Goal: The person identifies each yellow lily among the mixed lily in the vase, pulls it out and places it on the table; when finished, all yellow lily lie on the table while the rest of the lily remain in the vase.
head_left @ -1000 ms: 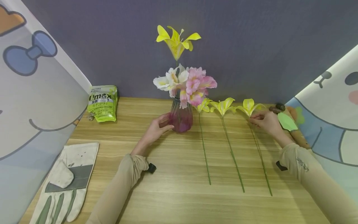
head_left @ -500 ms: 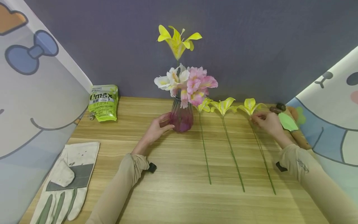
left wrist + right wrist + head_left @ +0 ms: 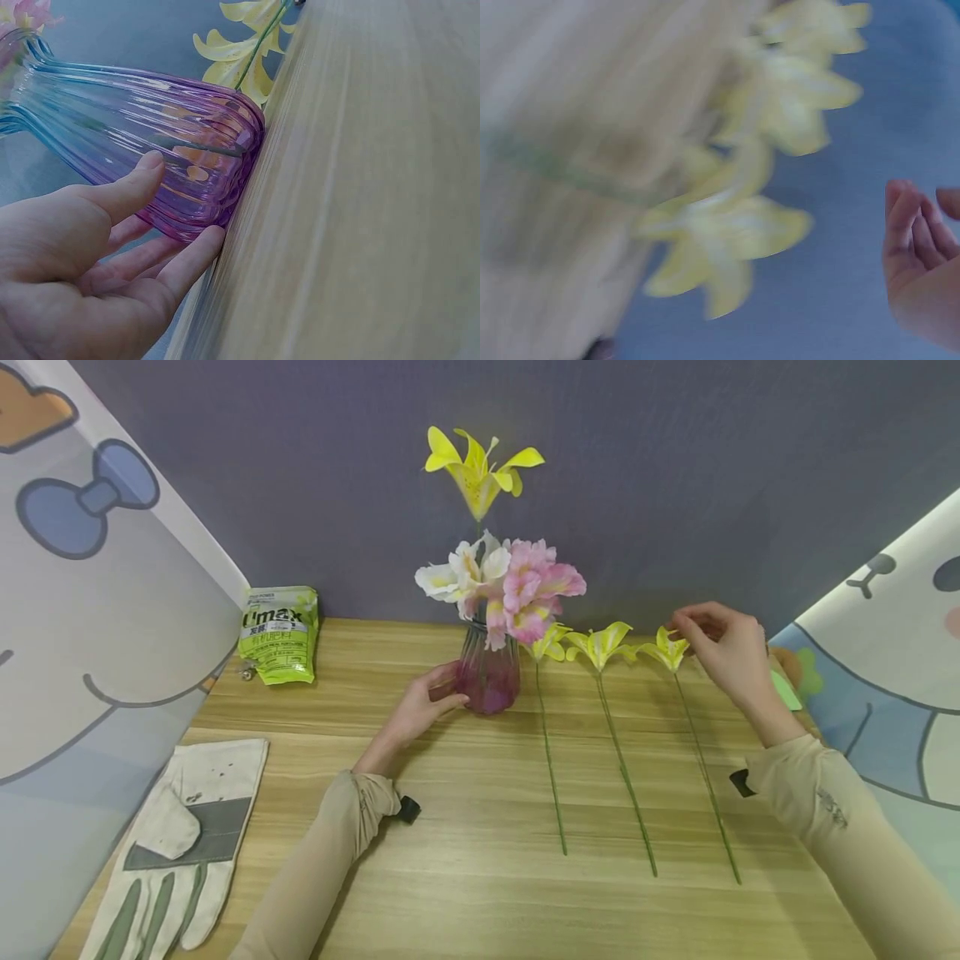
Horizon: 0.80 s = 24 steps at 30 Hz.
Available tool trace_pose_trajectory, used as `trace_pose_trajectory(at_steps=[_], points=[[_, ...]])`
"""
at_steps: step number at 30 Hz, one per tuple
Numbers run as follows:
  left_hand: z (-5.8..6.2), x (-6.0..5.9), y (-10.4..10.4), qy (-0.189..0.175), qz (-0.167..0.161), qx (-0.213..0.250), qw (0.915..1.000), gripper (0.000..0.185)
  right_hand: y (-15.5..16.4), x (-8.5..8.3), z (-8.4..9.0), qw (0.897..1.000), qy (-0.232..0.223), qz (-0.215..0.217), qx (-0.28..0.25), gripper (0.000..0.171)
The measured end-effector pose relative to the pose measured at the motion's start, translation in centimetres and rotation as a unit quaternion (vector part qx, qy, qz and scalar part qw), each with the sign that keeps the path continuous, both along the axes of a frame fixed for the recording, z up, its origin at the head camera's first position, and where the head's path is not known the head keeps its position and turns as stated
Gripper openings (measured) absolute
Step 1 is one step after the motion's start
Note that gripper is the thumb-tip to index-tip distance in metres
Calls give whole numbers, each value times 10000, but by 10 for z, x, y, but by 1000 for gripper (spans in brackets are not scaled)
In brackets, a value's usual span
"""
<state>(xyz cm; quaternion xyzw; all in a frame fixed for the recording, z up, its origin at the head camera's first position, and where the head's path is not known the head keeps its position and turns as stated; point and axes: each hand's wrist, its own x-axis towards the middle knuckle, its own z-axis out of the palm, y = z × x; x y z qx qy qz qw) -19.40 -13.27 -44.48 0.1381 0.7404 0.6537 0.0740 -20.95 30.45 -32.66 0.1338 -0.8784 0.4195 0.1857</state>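
Observation:
A ribbed glass vase [image 3: 487,681], pink at the base and bluish above, stands upright at the back of the table. My left hand [image 3: 422,706] holds its lower left side, thumb on the near face, as the left wrist view shows. White [image 3: 465,568] and pink flowers [image 3: 534,589] fill its mouth, with a yellow lily [image 3: 476,477] rising above them. Several yellow lilies lie to the right. My right hand [image 3: 723,647] is raised beside the rightmost lily [image 3: 666,652]; in the right wrist view its fingers [image 3: 907,225] are bent loosely, apart from the blurred petals.
A green fertilizer bag [image 3: 279,639] stands at the back left, and a work glove [image 3: 180,843] lies at the front left. A green leaf-shaped piece [image 3: 786,690] is partly hidden behind my right wrist. A dark wall closes the back; printed panels flank both sides.
My right hand has left the rightmost lily's stem just under the bloom and risen beside its petals. That lily's stem end has shifted slightly right. My left hand stays at the vase.

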Motion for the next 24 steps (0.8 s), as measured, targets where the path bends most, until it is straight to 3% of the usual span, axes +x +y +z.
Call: trace_pose_trajectory(at_steps=[3,5,10,15,21,24], points=[[-1,0,0,-2,-8,-27,10000,63,-19,-1,24,9966,-280,455,-627,27],[-1,1,1,-20,-22,-35,10000,63,-34,-3,40,9891,-373,778,-1194,27],[1,1,0,-48,10,-24,10000,64,-77,-14,78,9532,-574,1658,-2460,27],[1,0,-1,-1,39,-33,10000,63,-117,-31,100,9320,-862,2152,-2786,26],[-1,0,-1,-18,49,-79,10000,63,-151,-47,108,9150,-1075,2184,-3217,22],[-1,0,0,-8,40,-44,10000,63,-166,-52,112,9113,-1200,2209,-3261,22]])
